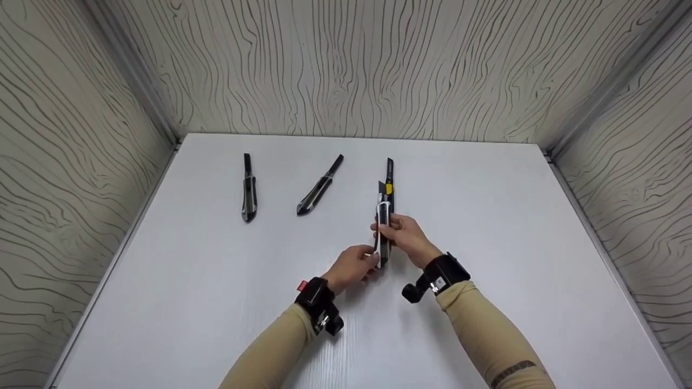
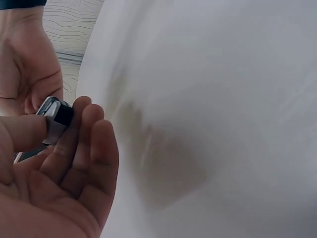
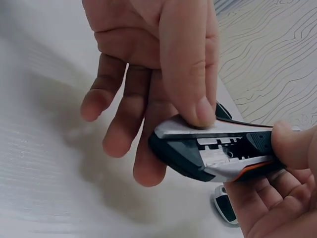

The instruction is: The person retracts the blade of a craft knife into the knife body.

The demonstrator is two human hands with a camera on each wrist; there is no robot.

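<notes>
Both of my hands hold a utility knife [image 1: 383, 237] above the white table, its dark blade [image 1: 381, 187] pointing away from me. My left hand [image 1: 354, 266] pinches the butt end between thumb and fingers; in the left wrist view that silver and black end [image 2: 59, 119] shows between them. My right hand [image 1: 410, 236] grips the handle further up, with the thumb [image 3: 291, 146] by the black slider [image 3: 258, 143]. Behind the held knife is another knife [image 1: 390, 170], black with a yellow part, its lower portion hidden.
Two more utility knives lie to the left on the table [image 1: 189, 259]: one nearly straight [image 1: 249, 197], the other slanted [image 1: 316, 193]. Wood-grain patterned walls [image 1: 346, 70] enclose the back and sides.
</notes>
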